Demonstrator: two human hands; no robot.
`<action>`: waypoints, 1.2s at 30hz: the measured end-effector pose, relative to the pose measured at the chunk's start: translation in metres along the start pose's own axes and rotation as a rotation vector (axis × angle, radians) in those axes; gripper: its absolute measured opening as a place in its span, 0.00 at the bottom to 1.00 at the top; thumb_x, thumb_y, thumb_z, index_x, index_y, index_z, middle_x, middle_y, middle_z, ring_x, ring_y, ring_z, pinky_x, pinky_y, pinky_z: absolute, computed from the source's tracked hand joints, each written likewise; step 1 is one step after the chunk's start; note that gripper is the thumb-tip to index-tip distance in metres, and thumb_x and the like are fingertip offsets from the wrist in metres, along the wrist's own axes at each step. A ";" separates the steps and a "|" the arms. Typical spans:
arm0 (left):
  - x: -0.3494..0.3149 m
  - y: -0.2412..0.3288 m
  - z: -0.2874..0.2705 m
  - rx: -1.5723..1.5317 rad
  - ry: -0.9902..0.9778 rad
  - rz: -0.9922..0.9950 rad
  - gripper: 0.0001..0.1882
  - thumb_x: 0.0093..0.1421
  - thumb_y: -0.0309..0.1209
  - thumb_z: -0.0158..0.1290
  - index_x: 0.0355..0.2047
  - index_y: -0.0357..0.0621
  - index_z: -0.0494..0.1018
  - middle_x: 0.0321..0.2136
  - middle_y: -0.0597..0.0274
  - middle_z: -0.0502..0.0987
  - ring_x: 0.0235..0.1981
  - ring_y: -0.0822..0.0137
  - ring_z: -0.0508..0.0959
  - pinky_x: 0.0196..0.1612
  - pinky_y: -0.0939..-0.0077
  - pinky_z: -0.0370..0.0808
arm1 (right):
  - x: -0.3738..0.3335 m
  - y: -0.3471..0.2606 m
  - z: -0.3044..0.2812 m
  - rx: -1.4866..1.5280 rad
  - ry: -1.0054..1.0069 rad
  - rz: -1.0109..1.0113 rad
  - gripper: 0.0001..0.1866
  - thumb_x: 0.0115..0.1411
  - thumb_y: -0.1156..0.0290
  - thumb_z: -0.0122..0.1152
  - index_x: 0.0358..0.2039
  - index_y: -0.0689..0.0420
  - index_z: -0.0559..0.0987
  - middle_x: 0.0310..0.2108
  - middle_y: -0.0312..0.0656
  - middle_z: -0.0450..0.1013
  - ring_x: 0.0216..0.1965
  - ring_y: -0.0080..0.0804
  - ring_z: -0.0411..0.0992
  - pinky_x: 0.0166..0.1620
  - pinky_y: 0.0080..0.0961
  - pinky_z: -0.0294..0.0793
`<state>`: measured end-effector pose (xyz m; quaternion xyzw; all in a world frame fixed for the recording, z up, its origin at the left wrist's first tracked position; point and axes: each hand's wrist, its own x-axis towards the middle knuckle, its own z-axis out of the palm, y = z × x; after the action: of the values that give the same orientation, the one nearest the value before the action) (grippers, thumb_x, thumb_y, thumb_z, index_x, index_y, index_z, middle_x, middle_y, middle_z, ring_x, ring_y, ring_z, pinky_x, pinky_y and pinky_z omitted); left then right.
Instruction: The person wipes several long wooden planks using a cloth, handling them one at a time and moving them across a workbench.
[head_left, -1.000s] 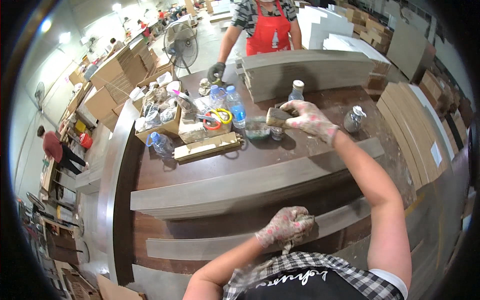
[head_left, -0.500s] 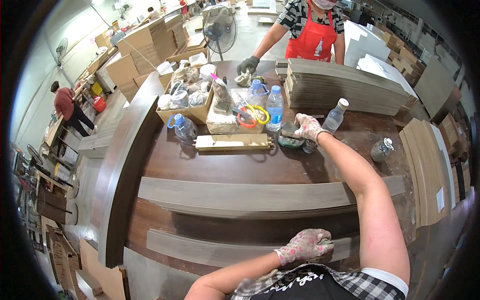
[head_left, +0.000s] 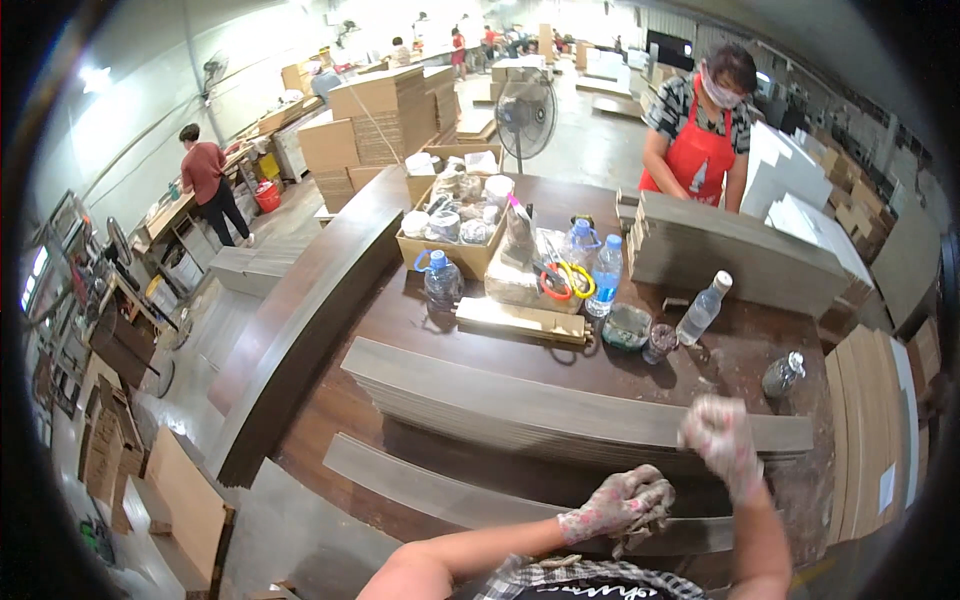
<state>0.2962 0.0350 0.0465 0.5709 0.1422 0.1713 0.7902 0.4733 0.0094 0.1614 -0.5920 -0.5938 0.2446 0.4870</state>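
Observation:
My left hand, in a white glove with pink dots, is closed round a crumpled grey rag. It is over the nearer stack of long grey-brown strips. Close by on the right, my right hand in a matching glove hangs above the end of the farther stack of strips. Its fingers look curled in, though motion smears them, and anything within is hidden. Beyond that stack stand an open cut-down tub, a small dark jar and a clear bottle.
A cardboard box of jars, red-and-yellow scissors, a blue-labelled water bottle and a pale wooden block occupy the table's far side. A co-worker in a red apron stands behind stacked boards. Long boards line the left edge.
My right hand has left the tub and come back toward me. The rag now shows in my left hand. The co-worker's hand has withdrawn from the tabletop items, and my view has shifted.

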 end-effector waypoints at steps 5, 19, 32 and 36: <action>-0.024 0.050 -0.005 0.628 0.131 0.151 0.28 0.59 0.43 0.62 0.52 0.42 0.64 0.35 0.51 0.82 0.36 0.50 0.83 0.41 0.58 0.79 | -0.096 -0.010 0.015 -0.211 0.064 0.281 0.17 0.55 0.64 0.72 0.18 0.62 0.78 0.16 0.42 0.72 0.18 0.29 0.70 0.24 0.29 0.66; -0.106 0.066 -0.023 0.850 -0.076 0.315 0.17 0.65 0.44 0.56 0.33 0.42 0.77 0.29 0.49 0.79 0.31 0.47 0.79 0.32 0.58 0.74 | -0.106 -0.028 0.081 -0.077 -0.368 0.116 0.16 0.52 0.61 0.73 0.27 0.63 0.81 0.21 0.45 0.72 0.23 0.36 0.72 0.29 0.31 0.70; -0.147 0.068 -0.074 0.822 0.152 0.361 0.12 0.62 0.39 0.60 0.27 0.44 0.77 0.22 0.57 0.77 0.26 0.54 0.80 0.29 0.61 0.76 | -0.111 -0.029 0.101 0.052 -0.487 0.211 0.10 0.64 0.73 0.62 0.42 0.64 0.82 0.38 0.42 0.80 0.40 0.29 0.77 0.44 0.23 0.76; -0.138 0.076 -0.073 1.161 0.134 0.402 0.14 0.60 0.44 0.58 0.28 0.46 0.75 0.26 0.58 0.78 0.31 0.54 0.81 0.31 0.57 0.76 | -0.106 -0.004 0.087 0.670 -0.492 0.883 0.15 0.69 0.73 0.49 0.50 0.71 0.72 0.30 0.38 0.73 0.26 0.19 0.68 0.30 0.16 0.66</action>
<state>0.1333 0.0592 0.1002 0.9115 0.1510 0.2471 0.2921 0.3769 -0.0659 0.0988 -0.5230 -0.2778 0.7269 0.3477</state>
